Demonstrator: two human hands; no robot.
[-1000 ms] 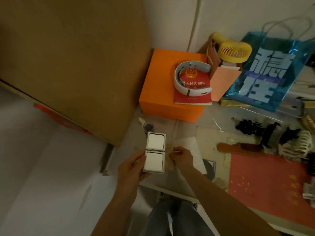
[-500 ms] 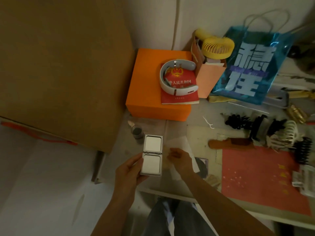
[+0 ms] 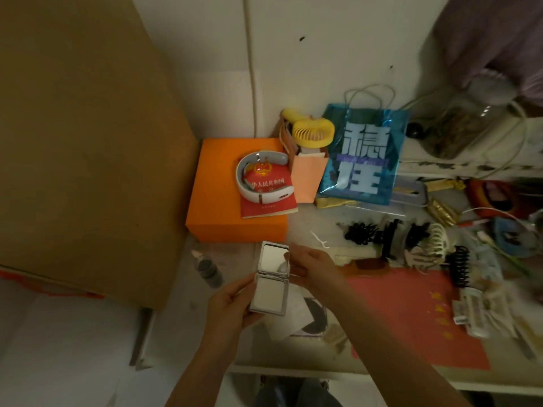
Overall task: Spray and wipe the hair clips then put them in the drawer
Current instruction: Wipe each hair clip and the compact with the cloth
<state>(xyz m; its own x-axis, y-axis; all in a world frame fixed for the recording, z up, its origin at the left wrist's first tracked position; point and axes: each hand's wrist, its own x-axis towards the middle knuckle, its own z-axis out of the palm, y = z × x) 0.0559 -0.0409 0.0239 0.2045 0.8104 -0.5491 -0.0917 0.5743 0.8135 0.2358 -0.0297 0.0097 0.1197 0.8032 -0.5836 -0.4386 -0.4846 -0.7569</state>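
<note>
Clearly off-task: left hand gripping open compact mirror, right hand pinching its lid. Best shut, set aside; hair clips waiting unwiped on desk, well right.

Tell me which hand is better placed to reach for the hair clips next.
Right. The left hand grips the open compact mirror, so it is occupied. The right hand only touches the mirror's upper edge and lies on the side nearer the hair clips, which sit to its right on the desk.
</note>
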